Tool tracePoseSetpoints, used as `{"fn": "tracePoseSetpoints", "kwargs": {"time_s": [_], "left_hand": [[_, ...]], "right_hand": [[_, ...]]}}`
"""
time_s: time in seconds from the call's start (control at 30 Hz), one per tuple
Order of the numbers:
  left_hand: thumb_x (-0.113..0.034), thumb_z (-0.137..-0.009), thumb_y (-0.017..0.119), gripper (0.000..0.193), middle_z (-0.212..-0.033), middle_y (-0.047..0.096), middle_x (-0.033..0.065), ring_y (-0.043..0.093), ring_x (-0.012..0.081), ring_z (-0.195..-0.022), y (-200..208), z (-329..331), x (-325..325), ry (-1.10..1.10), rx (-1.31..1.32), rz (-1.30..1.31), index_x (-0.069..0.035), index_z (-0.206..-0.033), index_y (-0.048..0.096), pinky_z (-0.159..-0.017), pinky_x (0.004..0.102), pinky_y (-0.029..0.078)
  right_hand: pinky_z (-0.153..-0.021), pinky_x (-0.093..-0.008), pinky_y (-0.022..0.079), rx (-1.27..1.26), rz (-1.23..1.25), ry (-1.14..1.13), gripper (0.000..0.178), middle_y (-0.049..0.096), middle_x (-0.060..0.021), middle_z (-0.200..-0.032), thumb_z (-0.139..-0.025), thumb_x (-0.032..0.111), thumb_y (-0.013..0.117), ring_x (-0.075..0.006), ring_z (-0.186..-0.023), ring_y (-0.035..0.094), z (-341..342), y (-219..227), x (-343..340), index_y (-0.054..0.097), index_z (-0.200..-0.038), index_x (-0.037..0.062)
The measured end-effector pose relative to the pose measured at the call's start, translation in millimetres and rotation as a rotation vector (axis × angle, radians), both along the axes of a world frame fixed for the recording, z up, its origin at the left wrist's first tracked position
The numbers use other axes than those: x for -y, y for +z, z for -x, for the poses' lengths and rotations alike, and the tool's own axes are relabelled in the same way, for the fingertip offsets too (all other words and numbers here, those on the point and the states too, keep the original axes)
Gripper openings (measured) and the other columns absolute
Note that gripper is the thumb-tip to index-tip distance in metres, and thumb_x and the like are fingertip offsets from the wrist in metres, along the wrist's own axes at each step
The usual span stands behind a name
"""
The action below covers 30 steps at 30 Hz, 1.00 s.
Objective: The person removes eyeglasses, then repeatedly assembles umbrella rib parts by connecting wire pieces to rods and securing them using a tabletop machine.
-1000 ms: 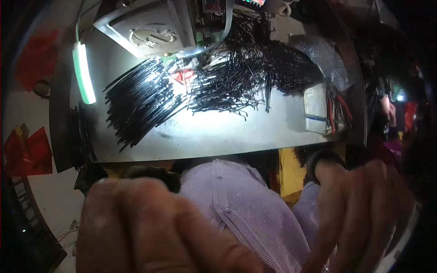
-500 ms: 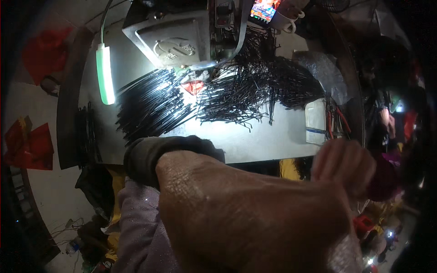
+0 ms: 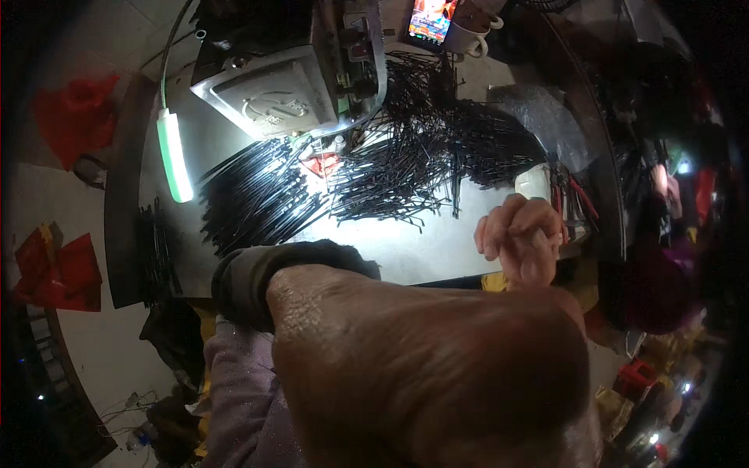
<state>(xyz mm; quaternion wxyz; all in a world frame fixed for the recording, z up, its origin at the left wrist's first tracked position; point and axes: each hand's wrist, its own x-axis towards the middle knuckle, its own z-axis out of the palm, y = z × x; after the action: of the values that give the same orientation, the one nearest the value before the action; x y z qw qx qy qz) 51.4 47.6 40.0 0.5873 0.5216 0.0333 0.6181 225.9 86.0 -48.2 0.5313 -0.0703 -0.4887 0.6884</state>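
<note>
My left hand [image 3: 445, 366] fills the lower middle, very close, its back and wrist seen and its fingers hidden. A dark cuff [image 3: 292, 269] rings its forearm. Beyond it, my right hand [image 3: 523, 234] is raised over the table's front edge with its fingers curled in; whether anything is between them I cannot make out. Left of it, thin black rods [image 3: 261, 191] lie in a bundle, some with bent ends. More black rods [image 3: 398, 171] lie in a loose tangle in the middle, under a lamp's glare.
A grey metal machine [image 3: 269, 97] stands over the rods, beside a lit lamp [image 3: 175, 160]. Near my right hand are a white block [image 3: 533, 181] and red-handled tools [image 3: 581, 199]. A lit phone [image 3: 431, 19] and a cup [image 3: 468, 39] stand at the back.
My right hand has moved left and up, over the table's edge, and now partly covers the white block. The view has shifted slightly. My left hand stays close in front.
</note>
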Motion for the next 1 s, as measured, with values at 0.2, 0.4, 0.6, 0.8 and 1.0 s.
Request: {"fn": "tracePoseSetpoints", "kwargs": {"time_s": [0.2, 0.4, 0.6, 0.8, 1.0], "left_hand": [[-0.001, -0.070, 0.069, 0.012, -0.073, 0.061, 0.0149, 0.058, 0.0237, -0.056, 8, -16, 17, -0.084, -0.026, -0.041, 0.002, -0.071, 0.057, -0.042, 0.0311, 0.045], [0.002, -0.066, 0.072, 0.014, -0.068, 0.061, 0.0140, 0.058, 0.0228, -0.051, 16, -26, 24, -0.169, -0.054, -0.080, 0.002, -0.066, 0.059, -0.037, 0.0300, 0.043], [-0.002, -0.067, 0.071, 0.012, -0.070, 0.060, 0.0120, 0.056, 0.0219, -0.054, -5, -49, 27, -0.139, -0.154, -0.121, 0.002, -0.070, 0.060, -0.041, 0.0309, 0.042], [-0.011, -0.071, 0.065, 0.015, -0.075, 0.055, 0.0088, 0.052, 0.0207, -0.062, -33, -50, 36, 0.112, -0.406, -0.206, 0.000, -0.079, 0.061, -0.051, 0.0334, 0.041], [-0.002, -0.061, 0.070, 0.024, -0.072, 0.055, 0.0073, 0.052, 0.0207, -0.066, -75, -38, -3, 0.671, -1.041, -0.454, -0.001, -0.084, 0.062, -0.060, 0.0330, 0.042]], "right_hand": [[-0.056, -0.0318, 0.049, 0.087, 0.063, -0.010, 0.017, 0.059, -0.0155, -0.081, -0.089, 0.013, 0.053, -0.0199, -0.065, 0.059, -19, -37, 2, 0.058, -0.090, -0.0028], [-0.058, -0.0310, 0.050, 0.120, 0.130, 0.008, 0.015, 0.060, -0.0174, -0.084, -0.089, 0.009, 0.053, -0.0222, -0.066, 0.060, -18, -56, 4, 0.058, -0.088, -0.0049], [-0.062, -0.0295, 0.052, 0.184, 0.155, -0.008, 0.013, 0.063, -0.0155, -0.084, -0.090, 0.006, 0.054, -0.0185, -0.070, 0.063, -16, -61, 3, 0.060, -0.091, -0.0049], [-0.066, -0.0297, 0.053, 0.096, 0.160, 0.003, 0.026, 0.065, -0.0145, -0.085, -0.094, 0.021, 0.053, -0.0192, -0.072, 0.065, -27, -53, 10, 0.062, -0.092, -0.0042], [-0.073, -0.0300, 0.051, 0.339, -0.096, -0.280, 0.024, 0.064, -0.0131, -0.098, -0.089, 0.014, 0.057, -0.0193, -0.091, 0.062, -44, -33, 32, 0.063, -0.105, -0.0044]]}}
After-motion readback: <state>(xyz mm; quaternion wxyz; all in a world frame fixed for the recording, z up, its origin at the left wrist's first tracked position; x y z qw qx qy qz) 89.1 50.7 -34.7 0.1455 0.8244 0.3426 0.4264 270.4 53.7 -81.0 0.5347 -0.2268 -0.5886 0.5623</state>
